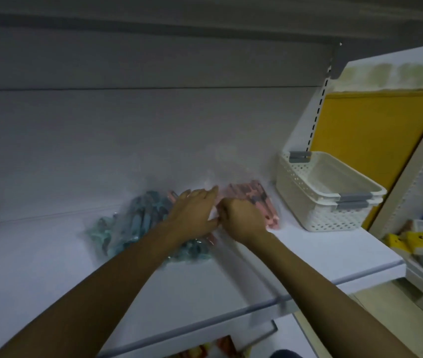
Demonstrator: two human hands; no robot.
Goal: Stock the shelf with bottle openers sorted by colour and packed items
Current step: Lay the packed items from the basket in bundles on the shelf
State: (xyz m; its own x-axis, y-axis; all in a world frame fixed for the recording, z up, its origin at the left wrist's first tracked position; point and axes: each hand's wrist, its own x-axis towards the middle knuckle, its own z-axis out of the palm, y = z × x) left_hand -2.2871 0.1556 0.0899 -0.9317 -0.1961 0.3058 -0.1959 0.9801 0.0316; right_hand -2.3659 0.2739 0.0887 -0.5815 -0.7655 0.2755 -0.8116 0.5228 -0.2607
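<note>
Sorting looks partly done: on the shelf [50, 254], blue bottle openers [127, 223] sit at 9 o'clock of the hands and pink bottle openers [262, 200] at 2 o'clock; left hand [195, 210] rests flat with fingers straight, right hand [241, 219] is curled at the pink pile's edge, hold unclear; stacked white baskets [316, 210] at 3 o'clock look unfilled.

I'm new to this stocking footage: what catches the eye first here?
Two hands meet on the white shelf: the left hand rests open by a pack of blue bottle openers, and the right hand curls at a pink pack. To the right, stacked white baskets stand before a yellow panel.
</note>
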